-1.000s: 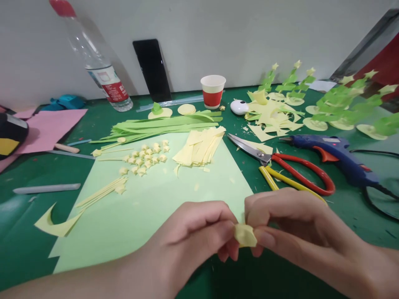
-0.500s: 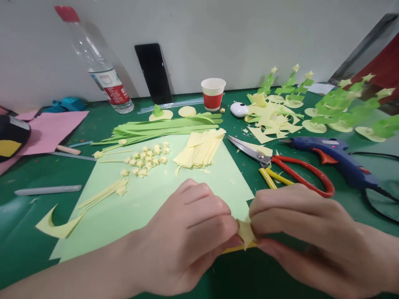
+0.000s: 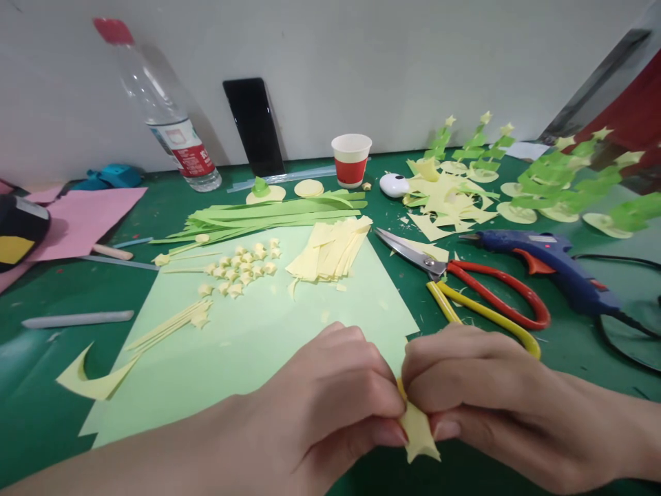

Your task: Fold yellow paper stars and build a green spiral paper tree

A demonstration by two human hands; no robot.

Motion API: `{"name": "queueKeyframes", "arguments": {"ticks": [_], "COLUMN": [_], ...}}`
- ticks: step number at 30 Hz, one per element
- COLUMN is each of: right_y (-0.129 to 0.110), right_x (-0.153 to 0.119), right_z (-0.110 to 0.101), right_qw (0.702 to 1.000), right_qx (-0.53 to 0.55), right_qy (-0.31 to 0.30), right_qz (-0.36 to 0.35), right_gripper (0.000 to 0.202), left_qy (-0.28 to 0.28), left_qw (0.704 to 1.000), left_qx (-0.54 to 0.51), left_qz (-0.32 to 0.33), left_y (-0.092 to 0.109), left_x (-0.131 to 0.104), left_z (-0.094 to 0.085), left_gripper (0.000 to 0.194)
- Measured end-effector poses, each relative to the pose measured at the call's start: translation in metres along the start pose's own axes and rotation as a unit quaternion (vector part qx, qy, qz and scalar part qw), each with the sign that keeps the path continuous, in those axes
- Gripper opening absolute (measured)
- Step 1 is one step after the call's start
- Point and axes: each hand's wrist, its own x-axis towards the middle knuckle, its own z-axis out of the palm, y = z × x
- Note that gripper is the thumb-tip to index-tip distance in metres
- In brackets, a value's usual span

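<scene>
Both hands meet near the bottom centre, pinching one pale yellow paper star (image 3: 420, 435) between their fingertips. My left hand (image 3: 341, 399) grips its left side and my right hand (image 3: 480, 399) its right side; the fingers hide part of it. Beyond them lies a light green sheet (image 3: 258, 351) bearing several small folded stars (image 3: 245, 267), a pile of pale yellow strips (image 3: 330, 249) and a few thin strips with a star at the end (image 3: 168, 327). Scissors (image 3: 431, 264) with red and yellow handles rest just past my right hand.
A blue glue gun (image 3: 552, 262) lies at the right, below paper plants (image 3: 558, 172). Yellow scraps (image 3: 454, 200), a paper cup (image 3: 352, 162), green strips (image 3: 273, 210), a phone (image 3: 254, 127) and a bottle (image 3: 189, 155) stand or lie further back. Pink paper (image 3: 87, 220) is at left.
Both hands have shifted slightly lower, and the star between them is turned, with its points now sticking out below the fingertips. More of the yellow scissor handle shows.
</scene>
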Motion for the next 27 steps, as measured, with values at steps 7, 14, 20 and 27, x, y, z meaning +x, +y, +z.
{"name": "queueKeyframes", "arguments": {"ticks": [7,14,20,27], "right_y": [-0.006,0.001,0.002,0.004], "right_x": [0.003,-0.004,-0.003,0.0], "right_z": [0.006,0.012,0.006,-0.004], "right_qw": [0.999,0.981,0.967,0.991], "right_qx": [0.0,-0.15,-0.244,-0.132], "right_qy": [0.045,0.117,0.066,0.01], "right_qz": [-0.016,0.031,-0.015,0.032], "right_gripper": [0.027,0.014,0.032,0.019], "left_qy": [0.071,0.055,0.048,0.042], "left_qw": [0.995,0.998,0.988,0.996], "left_qx": [-0.066,-0.032,0.143,0.073], "left_qz": [0.027,-0.029,0.035,0.022], "left_y": [-0.004,-0.009,-0.013,-0.009], "left_x": [-0.008,-0.011,-0.009,-0.008], "left_z": [0.009,0.005,0.007,0.005], "left_gripper": [0.023,0.016,0.014,0.023]}}
